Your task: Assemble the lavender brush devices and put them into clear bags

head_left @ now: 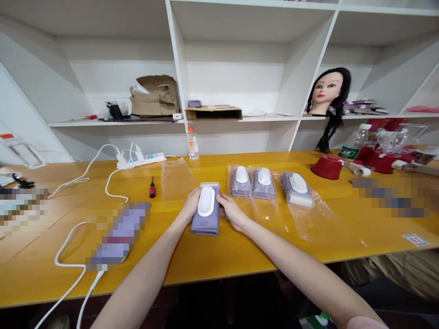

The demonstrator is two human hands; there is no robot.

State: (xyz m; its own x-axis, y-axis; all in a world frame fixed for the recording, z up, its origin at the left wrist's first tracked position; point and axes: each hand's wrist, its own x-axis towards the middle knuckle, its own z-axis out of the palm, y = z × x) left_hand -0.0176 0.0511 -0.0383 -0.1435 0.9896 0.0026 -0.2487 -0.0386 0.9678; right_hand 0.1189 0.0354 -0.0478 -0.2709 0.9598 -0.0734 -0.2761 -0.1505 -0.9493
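Note:
A purple device with a white ribbed top (206, 209) lies on the yellow table (240, 256) in front of me. My left hand (191, 204) grips its left side and my right hand (230, 210) grips its right side, fingers curled against it. Just behind and to the right lie three similar purple devices in clear plastic bags (241, 181) (263, 183) (297, 189). An empty clear bag (175, 177) lies flat behind my left hand.
A small red-and-black screwdriver (152, 188) lies left of the empty bag. A white power strip (141, 160) with cables sits at the back left, near a small bottle (192, 142). A mannequin head (326, 95) stands on the white shelf; red containers (327, 166) crowd the right.

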